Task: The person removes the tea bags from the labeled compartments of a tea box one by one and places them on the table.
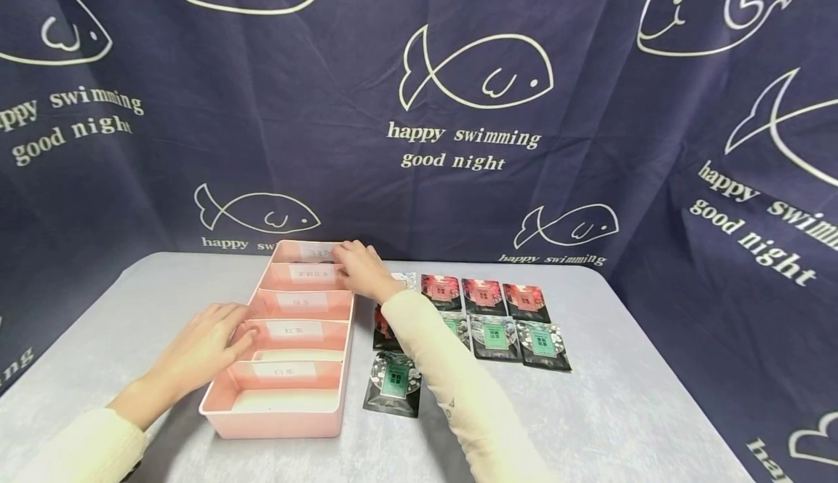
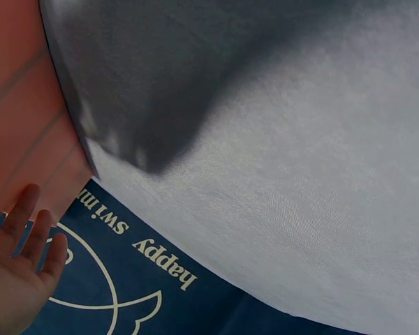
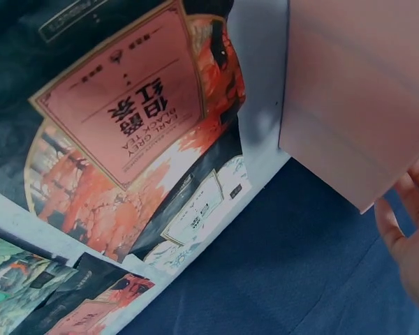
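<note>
A long pink box (image 1: 275, 425), divided into several compartments with white labels, stands lengthwise on the table. My left hand (image 1: 196, 345) is at its left side, fingers extended by the rim near the front compartments; the left wrist view shows these fingers (image 2: 35, 241) spread along the outer wall. At the far right corner, my right hand (image 1: 363, 268) touches the rim with its fingertips. Beside the box lie a green-labelled tea packet (image 1: 393, 385) and a red Earl Grey black tea packet (image 3: 126, 105), the latter partly behind my right sleeve in the head view.
Farther right are red tea packets (image 1: 484, 297) in a back row and green-labelled packets (image 1: 496, 337) before them. A white-patterned packet (image 3: 202, 213) lies behind the Earl Grey one. A dark blue fish-print curtain (image 1: 471, 214) hangs at the back of the grey table (image 1: 622, 410).
</note>
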